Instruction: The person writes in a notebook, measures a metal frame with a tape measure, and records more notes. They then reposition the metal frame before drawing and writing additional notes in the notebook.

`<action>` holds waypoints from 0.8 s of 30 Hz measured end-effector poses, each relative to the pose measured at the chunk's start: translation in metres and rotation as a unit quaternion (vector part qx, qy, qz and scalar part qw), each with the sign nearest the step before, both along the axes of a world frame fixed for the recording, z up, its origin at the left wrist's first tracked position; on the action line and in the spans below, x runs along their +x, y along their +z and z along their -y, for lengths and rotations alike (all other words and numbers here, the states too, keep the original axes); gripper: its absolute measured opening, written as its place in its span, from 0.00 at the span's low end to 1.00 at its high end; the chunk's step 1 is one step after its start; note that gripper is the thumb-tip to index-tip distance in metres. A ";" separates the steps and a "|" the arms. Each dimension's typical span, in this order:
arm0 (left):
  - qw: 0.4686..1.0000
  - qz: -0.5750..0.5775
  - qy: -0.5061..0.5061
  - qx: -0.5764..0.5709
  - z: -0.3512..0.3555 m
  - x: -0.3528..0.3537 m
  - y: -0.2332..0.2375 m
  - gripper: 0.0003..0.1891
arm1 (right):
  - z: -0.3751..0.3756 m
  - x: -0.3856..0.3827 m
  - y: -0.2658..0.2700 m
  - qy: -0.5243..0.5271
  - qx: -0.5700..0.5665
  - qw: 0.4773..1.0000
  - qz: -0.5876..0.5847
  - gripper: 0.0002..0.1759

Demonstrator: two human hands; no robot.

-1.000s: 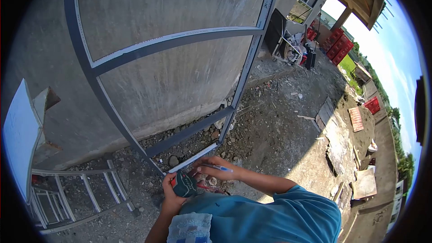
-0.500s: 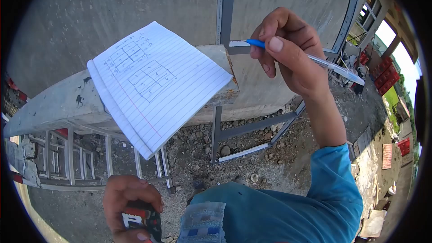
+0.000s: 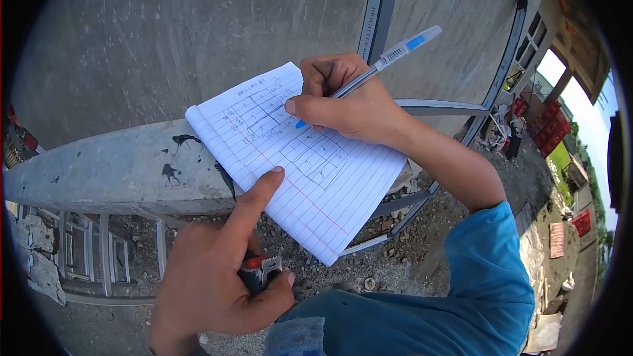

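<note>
A lined notepad (image 3: 316,204) with hand-drawn numbered grids rests on a concrete ledge (image 3: 119,168). My right hand (image 3: 349,102) lies over its upper part, fingers closed round a clear ballpoint pen (image 3: 395,53). The pen's blue tip is at the paper, beside the upper grid. My left hand (image 3: 224,270) is curled round a black and red tape measure (image 3: 260,270), mostly hidden by the palm. Its index finger stretches out to the pad's left margin, near the red line.
A grey wall (image 3: 198,33) with metal frame strips (image 3: 379,13) rises behind the ledge. An aluminium ladder (image 3: 105,257) lies low on the left. Gravel and rubble (image 3: 409,250) cover the ground below. Red crates (image 3: 550,125) stand at the far right.
My right hand has come down and left, bringing the pen to the pad. My left hand has risen with the tape measure, its index finger now extended to the paper. The view has shifted.
</note>
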State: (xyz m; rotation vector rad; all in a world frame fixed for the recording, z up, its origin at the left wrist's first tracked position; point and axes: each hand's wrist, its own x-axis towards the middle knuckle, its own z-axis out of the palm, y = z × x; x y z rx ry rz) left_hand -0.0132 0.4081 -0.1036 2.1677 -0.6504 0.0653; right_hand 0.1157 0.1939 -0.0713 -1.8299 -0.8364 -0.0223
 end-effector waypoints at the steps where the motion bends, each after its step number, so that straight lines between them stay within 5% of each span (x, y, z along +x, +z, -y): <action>1: 1.000 0.004 -0.001 0.010 -0.001 0.001 0.001 0.44 | 0.001 -0.001 -0.001 -0.002 -0.003 1.000 -0.004 0.17; 24: 0.999 -0.014 -0.038 -0.035 -0.008 0.014 -0.011 0.46 | -0.001 0.000 -0.004 -0.044 -0.057 0.997 0.031 0.20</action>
